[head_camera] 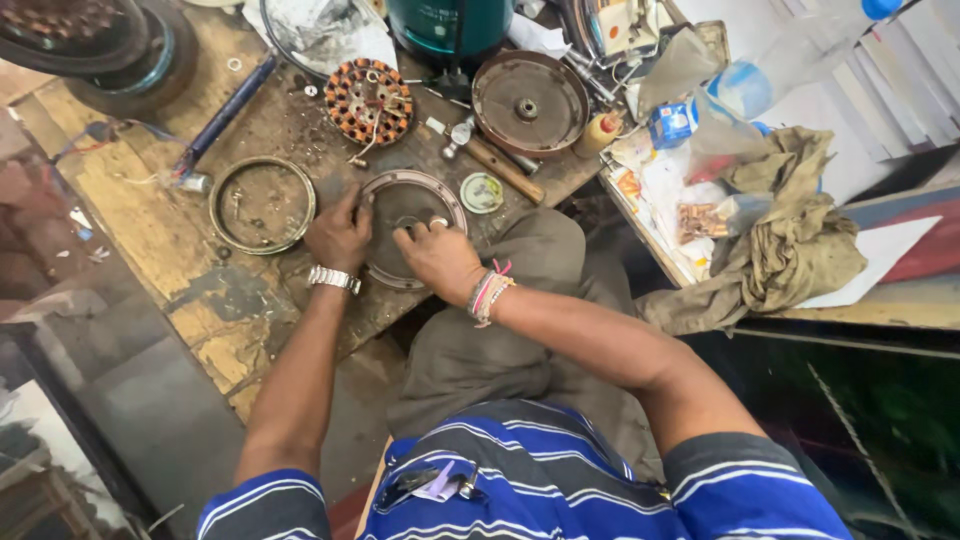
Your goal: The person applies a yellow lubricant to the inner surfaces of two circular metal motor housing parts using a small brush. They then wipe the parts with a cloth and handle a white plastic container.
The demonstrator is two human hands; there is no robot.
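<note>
Hands on a round, shallow grey metal motor cover (408,205) with a raised rim, lying flat near the front edge of the worn wooden workbench (180,240). Left hand (338,235), steel watch at the wrist, curled over the rim at nine o'clock, fingers closed on the edge. Right hand (438,258), beaded bracelets at the wrist, resting inside the dish toward four o'clock, fingertips pinched on something small and pale near the centre; too small to tell what. Likely stiff, fairly heavy for its size, greasy and so slippery; best gripped by the rim on opposite sides, not by the flat face. Empty brass-coloured metal ring (262,205) just beside, at nine o'clock. Copper-wound stator (369,100) at twelve o'clock. Second rusty brown round cover (529,104) at one o'clock. Crumpled dirty olive rag (790,235) well apart, at three o'clock.
</note>
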